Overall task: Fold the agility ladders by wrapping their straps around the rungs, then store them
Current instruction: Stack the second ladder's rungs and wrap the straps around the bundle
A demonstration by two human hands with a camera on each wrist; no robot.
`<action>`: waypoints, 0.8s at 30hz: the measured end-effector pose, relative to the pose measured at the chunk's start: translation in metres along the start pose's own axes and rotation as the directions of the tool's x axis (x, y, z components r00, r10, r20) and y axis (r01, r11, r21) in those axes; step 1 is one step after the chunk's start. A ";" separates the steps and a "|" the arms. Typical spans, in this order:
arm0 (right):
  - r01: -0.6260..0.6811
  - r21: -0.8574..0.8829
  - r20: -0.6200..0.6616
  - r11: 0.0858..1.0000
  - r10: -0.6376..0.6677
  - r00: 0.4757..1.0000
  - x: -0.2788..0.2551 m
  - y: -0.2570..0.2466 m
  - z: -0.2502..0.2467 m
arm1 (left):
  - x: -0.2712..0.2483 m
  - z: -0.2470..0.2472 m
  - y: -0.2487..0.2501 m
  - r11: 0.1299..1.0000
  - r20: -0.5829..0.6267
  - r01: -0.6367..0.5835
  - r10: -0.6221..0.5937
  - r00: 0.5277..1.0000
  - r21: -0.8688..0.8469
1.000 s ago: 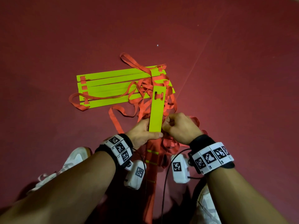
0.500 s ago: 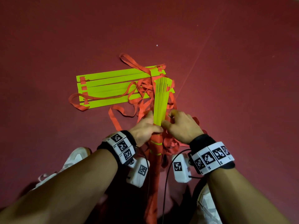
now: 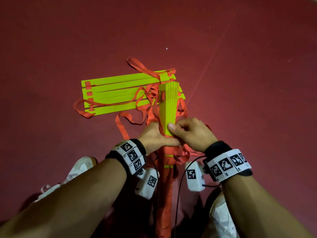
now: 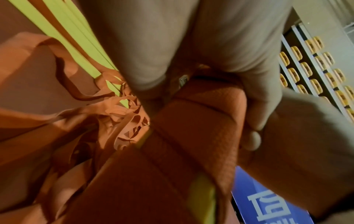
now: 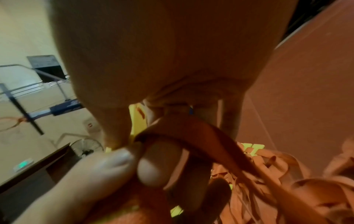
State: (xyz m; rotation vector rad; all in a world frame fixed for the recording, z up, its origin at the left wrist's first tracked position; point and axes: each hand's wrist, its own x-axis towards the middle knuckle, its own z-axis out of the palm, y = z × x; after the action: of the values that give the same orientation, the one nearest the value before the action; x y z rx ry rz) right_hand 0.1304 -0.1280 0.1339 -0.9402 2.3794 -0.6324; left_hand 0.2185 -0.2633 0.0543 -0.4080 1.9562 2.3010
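Note:
A stacked bundle of neon-yellow rungs (image 3: 169,107) stands on end in the head view, pointing away from me, its lower half wound in orange strap (image 3: 167,170). My left hand (image 3: 158,137) grips the bundle where the wrapped part begins, thumb across the front. My right hand (image 3: 187,133) pinches the strap (image 5: 191,131) against the rungs with thumb and fingers. In the left wrist view the wound strap (image 4: 191,136) fills the palm. A second ladder (image 3: 118,95) lies flat on the floor behind, with loose orange straps (image 3: 142,100) tangled over it.
Dark red floor (image 3: 248,83) all round, with a thin pale line running diagonally at right. My white shoes (image 3: 75,174) stand at lower left and lower right (image 3: 221,220). Black cables hang from the wrist cameras beside the bundle.
The bundle has turned in my hands: its broad slotted face showed a second ago, now the stacked edges face up. My right thumb has come round onto the front of the rungs.

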 end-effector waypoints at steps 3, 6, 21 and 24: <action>-0.005 0.101 0.079 0.995 -0.003 0.997 -0.002 0.011 -0.003 | -0.001 -0.004 -0.004 0.996 0.058 -0.028 0.033 0.998 -0.085; 0.019 -0.044 0.025 0.999 -0.018 1.000 0.000 0.019 -0.003 | -0.003 -0.006 -0.005 0.996 0.014 -0.034 0.036 0.999 -0.081; 0.001 -0.202 -0.056 0.979 -0.012 0.998 0.005 -0.009 -0.003 | 0.002 0.007 0.011 0.955 -0.138 0.189 -0.224 0.965 -0.229; -0.055 -0.120 -0.103 0.991 0.043 0.994 0.005 0.001 -0.002 | 0.001 0.006 0.014 0.922 -0.096 0.175 -0.220 0.971 -0.345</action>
State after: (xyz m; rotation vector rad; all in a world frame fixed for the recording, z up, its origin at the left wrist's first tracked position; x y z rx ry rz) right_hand 0.1252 -0.1305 0.1335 -0.9174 2.5478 -0.5307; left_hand 0.2130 -0.2599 0.0679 -0.7696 1.4828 2.5258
